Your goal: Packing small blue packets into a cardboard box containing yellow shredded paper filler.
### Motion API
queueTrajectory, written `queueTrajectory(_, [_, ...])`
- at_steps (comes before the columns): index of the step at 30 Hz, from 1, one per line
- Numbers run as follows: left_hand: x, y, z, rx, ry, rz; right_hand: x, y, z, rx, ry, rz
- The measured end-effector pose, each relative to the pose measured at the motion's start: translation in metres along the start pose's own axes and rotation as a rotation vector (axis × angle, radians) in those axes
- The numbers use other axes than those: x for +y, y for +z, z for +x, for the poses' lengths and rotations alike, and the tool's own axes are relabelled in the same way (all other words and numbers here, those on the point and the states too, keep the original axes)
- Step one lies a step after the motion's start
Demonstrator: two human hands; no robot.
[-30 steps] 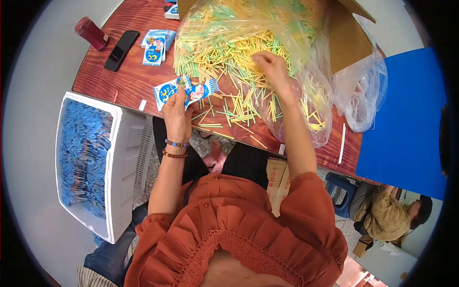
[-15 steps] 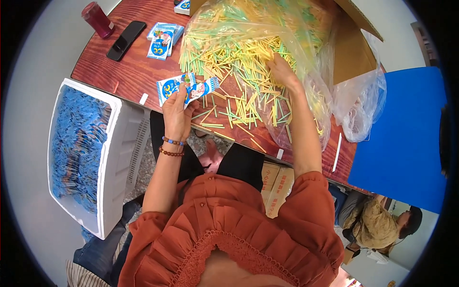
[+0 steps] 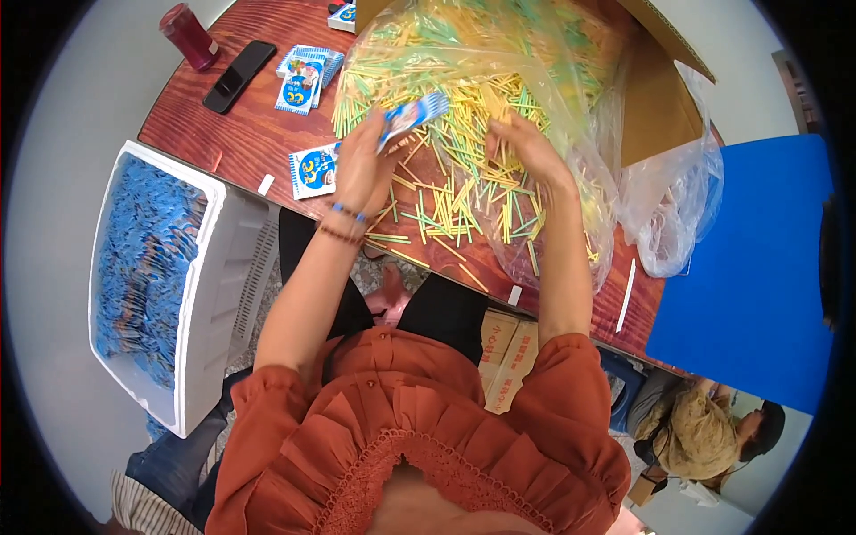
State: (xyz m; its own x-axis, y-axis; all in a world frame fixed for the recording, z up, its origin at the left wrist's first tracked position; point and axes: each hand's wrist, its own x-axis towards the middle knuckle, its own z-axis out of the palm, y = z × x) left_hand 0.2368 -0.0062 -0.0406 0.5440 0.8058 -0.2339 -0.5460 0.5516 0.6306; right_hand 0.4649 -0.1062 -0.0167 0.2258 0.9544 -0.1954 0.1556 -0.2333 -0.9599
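Observation:
My left hand (image 3: 364, 169) grips a small blue and white printed packet (image 3: 417, 116), raised above the table's near edge and tilted up to the right. A second packet (image 3: 312, 169) lies flat beside that hand, partly covered by it. At the right, my right hand (image 3: 533, 153) pinches a small bunch of thin yellow sticks (image 3: 493, 102), slightly blurred. Below and around it spreads a big heap of loose yellow and green sticks (image 3: 459, 209), spilling from a clear plastic bag (image 3: 593, 187).
Farther left are a stack of packets (image 3: 301, 78), a black phone (image 3: 239, 77) and a red jar (image 3: 189, 37). A white foam box (image 3: 192, 294) full of blue packets stands left of the table. An open carton (image 3: 658, 111) and a blue panel (image 3: 749, 259) are at right; a person (image 3: 700, 432) sits beyond.
My left hand has moved right and up with one packet, leaving the other on the table. My right hand has drawn slightly left and toward me with the yellow sticks.

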Motion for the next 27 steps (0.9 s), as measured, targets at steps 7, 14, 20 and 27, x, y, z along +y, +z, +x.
queueTrajectory(7, [-0.022,0.078,0.061,-0.275,-0.070,0.399,-0.011,0.020,-0.001,-0.302,0.130,0.247])
queueTrajectory(14, [-0.033,0.082,0.080,-0.133,0.020,0.336,-0.002,0.017,0.009,-0.303,0.097,0.313])
queueTrajectory(20, [-0.054,0.053,0.052,-0.109,-0.083,-0.240,0.002,0.082,0.024,0.439,-0.439,0.739])
queueTrajectory(27, [-0.043,0.035,0.043,0.031,-0.086,-0.270,-0.017,0.134,0.008,0.458,-0.428,0.495])
